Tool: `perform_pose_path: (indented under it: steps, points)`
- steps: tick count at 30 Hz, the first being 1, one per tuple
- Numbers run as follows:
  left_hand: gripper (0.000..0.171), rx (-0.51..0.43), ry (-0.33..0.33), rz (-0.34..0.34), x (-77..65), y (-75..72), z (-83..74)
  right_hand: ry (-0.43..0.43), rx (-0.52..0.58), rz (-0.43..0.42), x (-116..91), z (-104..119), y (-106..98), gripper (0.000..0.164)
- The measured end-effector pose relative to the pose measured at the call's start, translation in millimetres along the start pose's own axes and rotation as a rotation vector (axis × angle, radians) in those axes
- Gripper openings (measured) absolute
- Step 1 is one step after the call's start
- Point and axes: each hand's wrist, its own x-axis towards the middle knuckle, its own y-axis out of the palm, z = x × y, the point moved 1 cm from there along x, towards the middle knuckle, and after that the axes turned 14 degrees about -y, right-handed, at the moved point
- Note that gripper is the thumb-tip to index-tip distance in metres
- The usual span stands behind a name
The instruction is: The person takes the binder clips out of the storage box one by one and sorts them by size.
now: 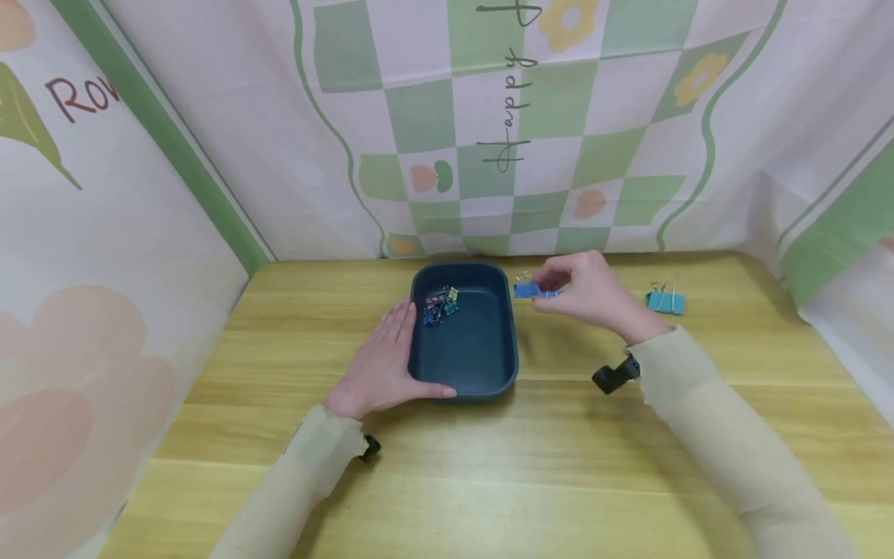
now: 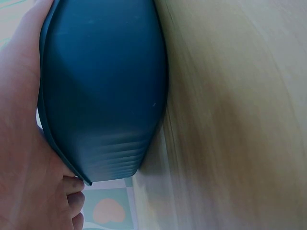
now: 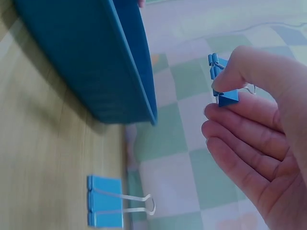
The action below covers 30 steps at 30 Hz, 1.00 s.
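My right hand (image 1: 590,291) pinches a blue binder clip (image 1: 526,290) between thumb and forefinger, just right of the tray's far right rim. In the right wrist view the held clip (image 3: 228,98) shows its blue body, and the other fingers lie beneath the forefinger. My left hand (image 1: 380,361) rests against a dark blue tray (image 1: 464,394), fingers along its left side and thumb on the near rim. Several small coloured binder clips (image 1: 440,304) lie inside the tray, toward its far left. The left wrist view shows the tray's outer wall (image 2: 105,86) beside my left hand (image 2: 24,143).
A larger light blue binder clip (image 1: 667,302) stands on the wooden table (image 1: 447,481) to the right, its wire handles up. Behind the table hangs a checked cloth (image 1: 489,116), with more printed cloth (image 1: 91,272) at the left.
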Motion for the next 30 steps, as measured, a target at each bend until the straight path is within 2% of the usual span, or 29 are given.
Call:
perform_pose_path:
  steps: [6,16,21,30]
  points:
    - [0.147,0.005,0.001,-0.001,0.1,-0.4,-0.7,0.048,-0.016,-0.007,-14,-4,-12,0.016]
    - [0.148,0.002,-0.003,0.004,0.2,-0.5,-0.5,0.134,-0.03,0.048,-34,-15,-22,0.02]
    - [0.148,0.007,-0.003,0.005,0.5,-0.2,-0.5,0.161,-0.031,0.088,-43,-25,-22,0.022]
    - [0.147,0.003,-0.002,0.001,0.7,0.4,0.1,0.131,-0.005,0.121,-55,-43,-6,0.02]
